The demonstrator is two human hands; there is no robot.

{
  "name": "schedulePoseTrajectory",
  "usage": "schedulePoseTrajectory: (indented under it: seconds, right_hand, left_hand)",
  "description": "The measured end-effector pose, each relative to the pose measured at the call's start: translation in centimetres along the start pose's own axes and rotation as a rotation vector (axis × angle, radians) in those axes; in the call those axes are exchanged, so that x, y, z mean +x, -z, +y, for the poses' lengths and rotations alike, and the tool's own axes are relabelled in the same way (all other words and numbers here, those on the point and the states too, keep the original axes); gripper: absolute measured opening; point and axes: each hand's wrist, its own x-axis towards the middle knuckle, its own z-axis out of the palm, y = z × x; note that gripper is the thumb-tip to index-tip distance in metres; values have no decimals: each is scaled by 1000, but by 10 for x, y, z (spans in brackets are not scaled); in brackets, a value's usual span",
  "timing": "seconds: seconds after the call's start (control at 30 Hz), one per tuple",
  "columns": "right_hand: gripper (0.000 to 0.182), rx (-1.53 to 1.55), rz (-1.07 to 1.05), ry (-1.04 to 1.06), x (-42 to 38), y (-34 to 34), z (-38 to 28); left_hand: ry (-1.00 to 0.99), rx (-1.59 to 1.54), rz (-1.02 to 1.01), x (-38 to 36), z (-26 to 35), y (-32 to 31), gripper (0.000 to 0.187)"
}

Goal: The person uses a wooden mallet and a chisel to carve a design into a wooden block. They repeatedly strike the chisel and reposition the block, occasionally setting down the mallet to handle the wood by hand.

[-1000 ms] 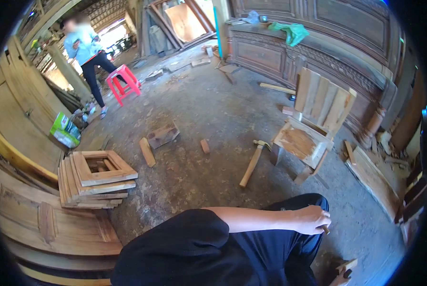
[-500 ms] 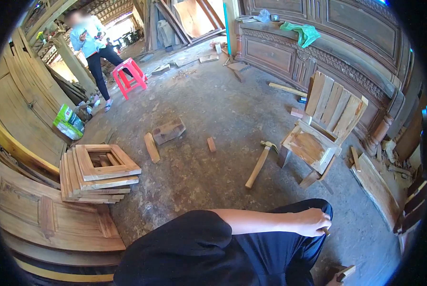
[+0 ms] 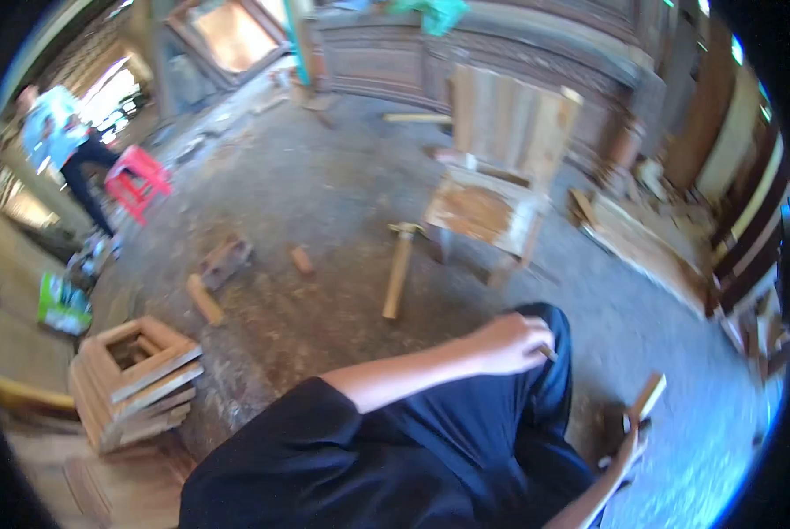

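Across my lap reaches my left hand (image 3: 511,344), closed round a thin object whose short brownish end (image 3: 547,353) sticks out past the fingers; the rest is hidden. At the lower right my right hand (image 3: 626,451) is closed on a piece of wood (image 3: 649,397), its pale end pointing up; a dark patch beside the fingers is too blurred to name. A claw hammer (image 3: 398,271) lies on the floor in front of my knees. Beyond it stands a low wooden chair (image 3: 479,212) with a slatted back.
Stacked wooden frames (image 3: 139,370) stand at the left, near carved panels (image 3: 86,485). Wood blocks (image 3: 226,260) lie on the concrete floor. A person (image 3: 64,132) stands by a red stool (image 3: 137,183). Behind is a carved cabinet (image 3: 373,66); a plank (image 3: 646,247) lies at the right.
The view has swung to the right, so the room's things shift left. My right hand, barely visible at the bottom edge before, has come up into view with the piece of wood.
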Motion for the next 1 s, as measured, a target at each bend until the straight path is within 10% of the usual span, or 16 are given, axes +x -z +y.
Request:
schedulePoseTrajectory:
  seconds: [0.3, 0.6, 1.0]
  right_hand:
    - [65, -21, -277, -65, -73, -68, -209]
    - [52, -390, -598, 561, -54, -247, -356]
    - [63, -221, -642, 805, -36, -378, -408]
  left_hand:
    - [200, 75, 62, -35, -46, 52, 15]
    - [193, 86, 202, -42, -83, 56, 14]
    - [182, 128, 304, -17, -122, 71, 17]
